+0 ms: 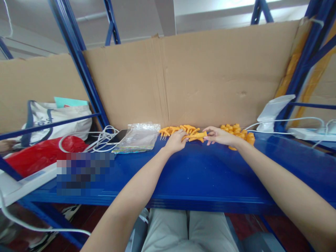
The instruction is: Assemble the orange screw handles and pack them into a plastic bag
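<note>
Both my hands meet at the back of a blue shelf (pixel 199 175). My left hand (pixel 177 139) and my right hand (pixel 217 135) each pinch one end of a long orange plastic piece (pixel 197 135), held level just above the shelf. Behind it lies a heap of orange toothed pieces (pixel 178 130). A second heap of small orange caps (pixel 237 132) sits to the right, behind my right wrist.
A clear plastic bag (pixel 139 138) and a phone (pixel 119 135) with white cables (pixel 101 138) lie left of the heap. A red bag (pixel 39 155) and a white tote (pixel 57 120) are at far left. A white power strip (pixel 311 133) sits at right. Cardboard (pixel 210 77) backs the shelf.
</note>
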`<action>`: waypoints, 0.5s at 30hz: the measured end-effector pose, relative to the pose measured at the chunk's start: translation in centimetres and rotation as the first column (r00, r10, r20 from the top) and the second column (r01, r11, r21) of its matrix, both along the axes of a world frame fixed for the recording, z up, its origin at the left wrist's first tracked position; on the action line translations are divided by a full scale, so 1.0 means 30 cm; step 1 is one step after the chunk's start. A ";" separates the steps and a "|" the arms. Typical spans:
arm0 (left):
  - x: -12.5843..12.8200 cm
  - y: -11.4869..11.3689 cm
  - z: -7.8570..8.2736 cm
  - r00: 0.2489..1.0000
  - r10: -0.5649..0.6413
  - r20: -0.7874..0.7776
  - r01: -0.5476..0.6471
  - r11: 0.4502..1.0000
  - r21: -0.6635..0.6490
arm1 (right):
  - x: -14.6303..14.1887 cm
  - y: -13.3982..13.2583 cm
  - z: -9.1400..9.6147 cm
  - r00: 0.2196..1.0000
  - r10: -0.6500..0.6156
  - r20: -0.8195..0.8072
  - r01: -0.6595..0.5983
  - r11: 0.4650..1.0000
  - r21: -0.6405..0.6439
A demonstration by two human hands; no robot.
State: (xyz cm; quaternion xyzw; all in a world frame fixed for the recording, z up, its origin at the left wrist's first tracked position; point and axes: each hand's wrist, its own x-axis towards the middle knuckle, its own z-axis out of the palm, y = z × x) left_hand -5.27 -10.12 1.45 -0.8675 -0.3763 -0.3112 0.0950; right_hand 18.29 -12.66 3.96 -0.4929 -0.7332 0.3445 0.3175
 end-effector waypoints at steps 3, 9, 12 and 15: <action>-0.004 0.003 0.001 1.000 0.006 0.016 -0.006 1.000 0.005 | -0.003 0.000 -0.012 0.997 0.025 -0.069 -0.027 0.999 -0.029; -0.003 0.006 -0.001 1.000 -0.026 0.013 0.026 1.000 0.004 | -0.016 0.005 -0.034 0.982 -0.030 -0.184 0.005 0.991 -0.136; 0.002 0.002 -0.003 0.999 -0.043 -0.009 0.043 0.999 0.002 | -0.020 0.006 -0.035 0.982 -0.081 -0.168 0.049 0.981 -0.186; 0.005 0.000 -0.005 0.999 -0.046 -0.017 0.046 0.999 0.002 | -0.023 0.008 -0.038 0.985 -0.118 -0.124 0.089 0.972 -0.219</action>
